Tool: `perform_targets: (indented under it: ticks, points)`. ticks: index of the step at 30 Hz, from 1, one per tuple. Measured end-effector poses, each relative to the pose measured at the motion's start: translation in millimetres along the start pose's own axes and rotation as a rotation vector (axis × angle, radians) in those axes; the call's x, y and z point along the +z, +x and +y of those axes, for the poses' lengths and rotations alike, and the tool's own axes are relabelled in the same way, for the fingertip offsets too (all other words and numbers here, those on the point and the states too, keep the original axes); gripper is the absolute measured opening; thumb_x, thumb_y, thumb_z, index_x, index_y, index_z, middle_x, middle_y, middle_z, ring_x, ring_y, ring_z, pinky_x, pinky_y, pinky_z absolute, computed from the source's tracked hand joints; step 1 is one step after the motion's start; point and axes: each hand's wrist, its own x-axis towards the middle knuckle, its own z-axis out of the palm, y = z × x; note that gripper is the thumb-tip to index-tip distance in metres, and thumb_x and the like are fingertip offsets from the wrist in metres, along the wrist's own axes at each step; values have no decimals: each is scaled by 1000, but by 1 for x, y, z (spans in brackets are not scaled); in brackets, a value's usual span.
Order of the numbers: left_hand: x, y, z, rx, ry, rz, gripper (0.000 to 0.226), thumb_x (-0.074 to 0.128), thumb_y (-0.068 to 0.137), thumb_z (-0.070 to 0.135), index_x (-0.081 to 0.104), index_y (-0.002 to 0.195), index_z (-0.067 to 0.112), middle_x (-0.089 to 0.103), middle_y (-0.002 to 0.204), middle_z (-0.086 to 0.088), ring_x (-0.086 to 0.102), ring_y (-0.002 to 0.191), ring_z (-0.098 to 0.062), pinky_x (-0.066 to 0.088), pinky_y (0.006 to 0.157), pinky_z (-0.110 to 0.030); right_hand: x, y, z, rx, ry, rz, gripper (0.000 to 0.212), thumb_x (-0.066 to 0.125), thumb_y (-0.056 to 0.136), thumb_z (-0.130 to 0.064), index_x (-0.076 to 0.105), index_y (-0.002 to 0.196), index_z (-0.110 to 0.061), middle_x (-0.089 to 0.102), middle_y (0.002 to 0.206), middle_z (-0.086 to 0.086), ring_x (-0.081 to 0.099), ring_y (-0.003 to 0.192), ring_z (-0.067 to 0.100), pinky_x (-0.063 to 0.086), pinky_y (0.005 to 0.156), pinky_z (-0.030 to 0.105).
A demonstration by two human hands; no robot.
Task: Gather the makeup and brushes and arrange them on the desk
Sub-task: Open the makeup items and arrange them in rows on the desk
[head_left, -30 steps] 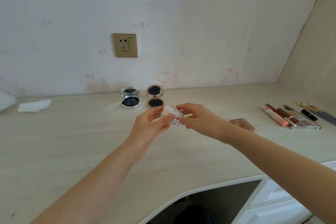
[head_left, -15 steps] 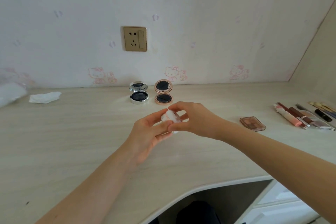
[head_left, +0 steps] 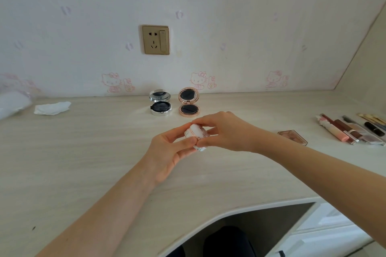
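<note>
White round pink-trimmed compact (head_left: 196, 132) is held above the pale wood-grain desk (head_left: 83, 152), gripped by both hands. The right hand (head_left: 226, 131) has slid its fingers over the lid since a second ago; the left hand (head_left: 167, 152) pinches the base (likely opening it before setting it down).

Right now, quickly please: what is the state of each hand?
Left hand: closed, holding the small white case.
Right hand: closed, pinching the same case from the other side.
</note>
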Motion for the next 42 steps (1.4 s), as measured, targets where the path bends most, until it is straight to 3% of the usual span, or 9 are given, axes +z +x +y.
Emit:
perform_targets:
  ticks: [10,15,19,23,26,29,34,39,42]
  points:
    - [0,2,-2,20,7,43,60,73,64,-3,60,122,0,64,122,-19,66,106,-34,54,90,-40,-7,1,1,-4,18,-60,37,67,85,-21,60,121,-18,67,116,-4,64,106,14,48,98,38]
    - [-3,3,-2,24,52,60,56,73,66,-5,62,120,3,65,121,-14,67,104,-31,54,91,-40,-9,4,5,-4,34,-69,40,66,85,-21,59,125,-22,65,118,-9,62,109,10,47,100,31]
    - [-7,4,-1,103,440,94,61,84,67,4,62,123,14,69,115,-3,67,105,-13,51,95,-32,-8,4,7,-9,-61,-118,35,63,86,-20,60,121,-20,67,113,-6,61,108,13,45,92,18]
    - [-9,2,-3,161,805,108,78,89,61,22,54,131,21,69,109,11,59,105,9,43,97,-16,-1,4,12,4,-159,-146,41,63,87,-22,58,127,-19,64,118,0,57,110,18,45,95,37]
    - [-13,1,-11,168,965,119,92,89,55,43,50,136,26,66,116,14,55,113,8,38,101,-20,5,5,15,-14,-226,-181,42,61,89,-25,54,131,-21,63,116,-2,53,98,14,43,85,28]
    - [-14,0,-16,189,1066,121,92,88,58,45,47,138,25,64,123,11,53,116,7,37,99,-15,9,5,18,-56,-245,-190,33,58,92,-25,57,125,-22,65,106,-1,51,84,11,38,72,24]
    - [-14,-3,-21,234,1120,160,91,85,65,41,42,142,23,61,128,11,50,123,0,30,96,-12,11,7,20,-81,-243,-186,28,53,95,-25,59,121,-21,65,96,-4,49,73,6,35,66,18]
    - [-16,-3,-25,252,1151,181,91,84,67,37,37,143,23,61,128,13,47,128,-6,30,97,-15,14,8,22,-62,-249,-169,37,53,95,-31,54,132,-22,62,124,-4,54,109,15,42,92,29]
    - [-17,-1,-27,233,1138,189,91,85,67,36,35,143,24,60,130,12,44,131,-7,29,98,-16,15,10,25,-55,-242,-129,41,54,95,-34,52,135,-24,56,132,-8,50,117,7,38,92,21]
